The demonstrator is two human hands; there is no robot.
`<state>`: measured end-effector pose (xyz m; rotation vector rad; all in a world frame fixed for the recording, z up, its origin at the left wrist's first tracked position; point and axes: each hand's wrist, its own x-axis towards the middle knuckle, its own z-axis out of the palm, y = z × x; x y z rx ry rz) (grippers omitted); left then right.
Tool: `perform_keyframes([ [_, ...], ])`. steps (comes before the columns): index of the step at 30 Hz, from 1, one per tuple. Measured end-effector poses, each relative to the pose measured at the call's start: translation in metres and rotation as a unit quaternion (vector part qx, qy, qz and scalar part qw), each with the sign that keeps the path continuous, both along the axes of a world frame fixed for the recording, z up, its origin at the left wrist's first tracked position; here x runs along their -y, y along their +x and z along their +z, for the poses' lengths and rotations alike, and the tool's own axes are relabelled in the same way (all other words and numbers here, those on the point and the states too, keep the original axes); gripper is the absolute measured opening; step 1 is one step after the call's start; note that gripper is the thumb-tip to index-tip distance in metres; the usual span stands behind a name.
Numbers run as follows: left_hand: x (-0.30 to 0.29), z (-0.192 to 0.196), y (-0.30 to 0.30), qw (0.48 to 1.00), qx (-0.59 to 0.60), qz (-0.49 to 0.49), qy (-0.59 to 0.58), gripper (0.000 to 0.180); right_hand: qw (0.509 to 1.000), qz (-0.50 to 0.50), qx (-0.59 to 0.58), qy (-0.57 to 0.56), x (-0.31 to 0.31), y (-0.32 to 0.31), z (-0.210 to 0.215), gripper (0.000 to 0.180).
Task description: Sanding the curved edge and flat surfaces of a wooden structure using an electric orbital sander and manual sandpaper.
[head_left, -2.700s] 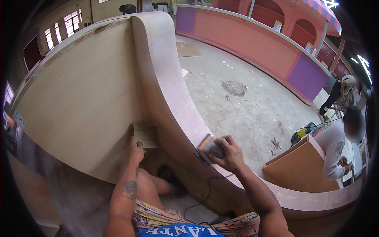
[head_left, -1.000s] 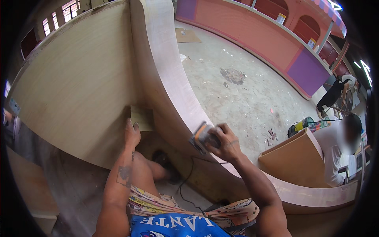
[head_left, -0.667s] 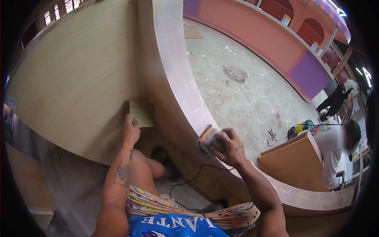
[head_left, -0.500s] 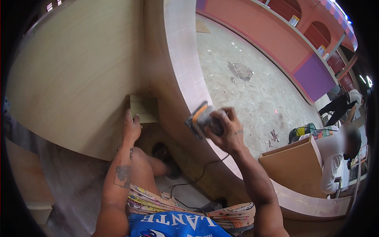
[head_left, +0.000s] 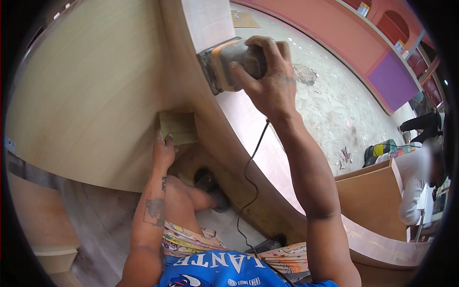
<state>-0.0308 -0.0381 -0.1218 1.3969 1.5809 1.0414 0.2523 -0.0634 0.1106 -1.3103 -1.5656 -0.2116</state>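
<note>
My right hand [head_left: 271, 71] is wrapped round a dusty grey-and-orange electric sander [head_left: 224, 67]. The sander is tilted with its flat pad at the curved, pale top edge [head_left: 217, 24] of a wooden counter; whether the pad touches it I cannot tell. A black cord [head_left: 249, 167] hangs along my right forearm down to my lap. My left hand [head_left: 164, 152] grips the near left edge of a small rectangular plywood piece [head_left: 180, 128], thumb on its face. That piece lies in the angle between the broad curved wooden panel [head_left: 91, 95] and the counter's inner wall.
Past the counter lies a dusty floor [head_left: 267, 43] with scraps. A pink-and-purple counter [head_left: 344, 43] stands beyond. At right, a person in a white top [head_left: 413, 177] bends by a wooden box [head_left: 375, 191]; another person in dark trousers [head_left: 423, 125] is behind. My leg [head_left: 186, 196] is under the panel.
My right hand has carried the sander forward and to the left along the counter's top edge. My left hand keeps its hold on the plywood piece. The view has shifted slightly.
</note>
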Motion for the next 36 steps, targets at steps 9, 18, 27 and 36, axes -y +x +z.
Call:
perform_keyframes([
  [9, -0.003, -0.007, -0.012, 0.999, -0.04, 0.015, 0.005, 0.055, 0.971, 0.054, 0.138, -0.187, 0.071, 0.024, -0.043, 0.045],
  [18, -0.004, -0.009, -0.012, 1.0, -0.025, -0.011, -0.008, 0.055, 0.979, 0.053, 0.088, -0.176, 0.075, 0.031, -0.056, 0.045],
  [27, -0.003, -0.009, -0.01, 0.999, 0.031, 0.013, 0.008, 0.05, 0.995, 0.011, 0.079, -0.063, 0.015, 0.017, 0.002, 0.039],
  [36, -0.004, -0.007, -0.013, 1.0, -0.016, -0.021, -0.004, 0.033, 0.997, 0.036, 0.03, -0.055, 0.011, 0.039, -0.023, 0.048],
])
